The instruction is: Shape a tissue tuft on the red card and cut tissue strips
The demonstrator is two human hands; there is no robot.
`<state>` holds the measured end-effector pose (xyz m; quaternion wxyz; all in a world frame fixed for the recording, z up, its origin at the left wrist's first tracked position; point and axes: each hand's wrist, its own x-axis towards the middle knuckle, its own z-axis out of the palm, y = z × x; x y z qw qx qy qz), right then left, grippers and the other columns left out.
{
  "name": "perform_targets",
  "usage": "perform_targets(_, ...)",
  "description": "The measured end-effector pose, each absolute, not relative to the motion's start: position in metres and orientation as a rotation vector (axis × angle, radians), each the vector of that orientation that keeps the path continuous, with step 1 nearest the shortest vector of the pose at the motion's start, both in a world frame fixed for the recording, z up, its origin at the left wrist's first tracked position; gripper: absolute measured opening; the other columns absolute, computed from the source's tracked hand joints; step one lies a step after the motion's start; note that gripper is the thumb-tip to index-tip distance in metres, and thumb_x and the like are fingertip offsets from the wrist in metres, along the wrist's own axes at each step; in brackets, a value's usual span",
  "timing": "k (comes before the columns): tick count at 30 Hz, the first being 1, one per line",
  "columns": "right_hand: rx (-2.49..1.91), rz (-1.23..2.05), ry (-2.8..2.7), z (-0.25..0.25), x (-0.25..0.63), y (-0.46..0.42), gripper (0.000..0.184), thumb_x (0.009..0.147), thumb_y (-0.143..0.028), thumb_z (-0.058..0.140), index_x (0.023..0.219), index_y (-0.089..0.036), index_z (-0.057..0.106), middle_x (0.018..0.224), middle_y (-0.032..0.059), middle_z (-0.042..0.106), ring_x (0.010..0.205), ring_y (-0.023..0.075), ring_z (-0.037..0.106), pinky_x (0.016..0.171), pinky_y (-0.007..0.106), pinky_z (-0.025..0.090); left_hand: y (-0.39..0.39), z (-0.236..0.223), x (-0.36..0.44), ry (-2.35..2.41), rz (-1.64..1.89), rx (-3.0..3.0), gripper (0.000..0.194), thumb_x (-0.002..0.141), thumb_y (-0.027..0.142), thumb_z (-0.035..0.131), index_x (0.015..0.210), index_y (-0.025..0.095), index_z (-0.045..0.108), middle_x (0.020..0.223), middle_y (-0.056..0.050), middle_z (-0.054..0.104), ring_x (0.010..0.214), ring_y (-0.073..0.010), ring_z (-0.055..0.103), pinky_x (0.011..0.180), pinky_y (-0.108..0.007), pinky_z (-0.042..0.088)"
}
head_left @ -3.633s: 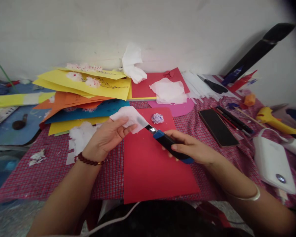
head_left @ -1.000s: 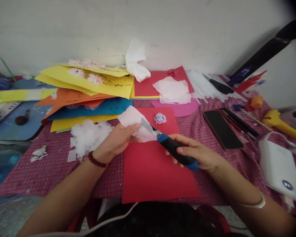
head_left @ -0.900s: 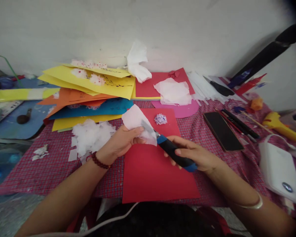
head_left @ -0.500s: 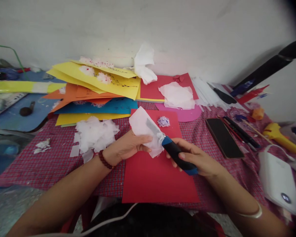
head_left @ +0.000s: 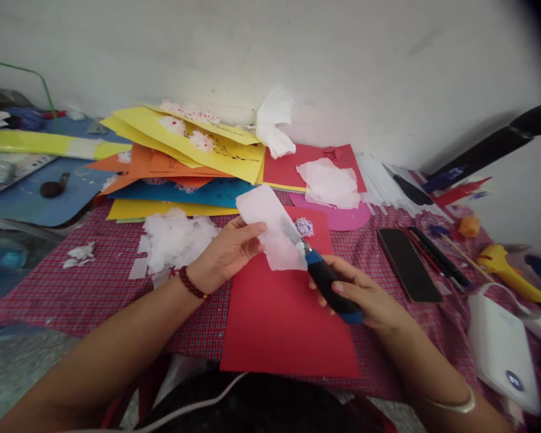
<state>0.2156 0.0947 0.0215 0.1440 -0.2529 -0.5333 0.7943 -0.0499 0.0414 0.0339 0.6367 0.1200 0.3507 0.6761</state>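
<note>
Taking the red sheet (head_left: 288, 325) as our clock face, the white paper (head_left: 264, 210) is held over its far end, between eleven and twelve o'clock, pinched between thumb and fingers of our left grip (head_left: 232, 249). Our right grip (head_left: 363, 291) is wrapped round the handle of the utility knife (head_left: 331, 288), which points between ten and eleven, its blade showing dimly through the paper. We judge the step in hand to be slitting this paper; the next move calls for keeping it taut, left fingertips clear of the edge. White scraps (head_left: 175, 240) lie at ten on the worktop (head_left: 99, 288).
</note>
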Motion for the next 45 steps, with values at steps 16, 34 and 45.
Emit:
perform_targets(16, -0.724, 2.261, -1.587, 0.024, 0.214, 0.094, 0.044, 0.088, -0.036, 0.069, 0.127, -0.024, 0.055, 0.102, 0.0047, 0.064, 0.076, 0.0107, 0.065, 0.057, 0.019, 0.054, 0.043, 0.041, -0.05, 0.83, 1.634, 0.189, 0.016, 0.077, 0.007, 0.071, 0.075, 0.017, 0.058, 0.072, 0.005, 0.066, 0.063, -0.0095, 0.065, 0.074, -0.031, 0.063)
perform_targets(34, -0.668, 2.254, -1.627, 0.023, 0.211, 0.092, 0.042, 0.09, -0.034, 0.067, 0.128, -0.021, 0.055, 0.102, 0.0044, 0.066, 0.079, 0.0106, 0.068, 0.065, 0.019, 0.052, 0.041, 0.035, -0.05, 0.924, 1.531, 0.353, 0.016, 0.074, 0.01, 0.077, 0.075, 0.016, 0.062, 0.073, 0.005, 0.067, 0.071, -0.0118, 0.067, 0.072, -0.03, 0.063)
perform_targets(45, -0.712, 2.252, -1.641, 0.027, 0.215, 0.092, 0.045, 0.09, -0.036, 0.067, 0.131, -0.02, 0.056, 0.099, 0.0039, 0.066, 0.07, 0.0074, 0.063, 0.058, 0.017, 0.048, 0.044, 0.041, -0.062, 1.04, 1.514, 0.567, 0.022, 0.068, 0.018, 0.085, 0.08, 0.016, 0.066, 0.077, 0.002, 0.07, 0.071, -0.0116, 0.066, 0.068, -0.025, 0.064)
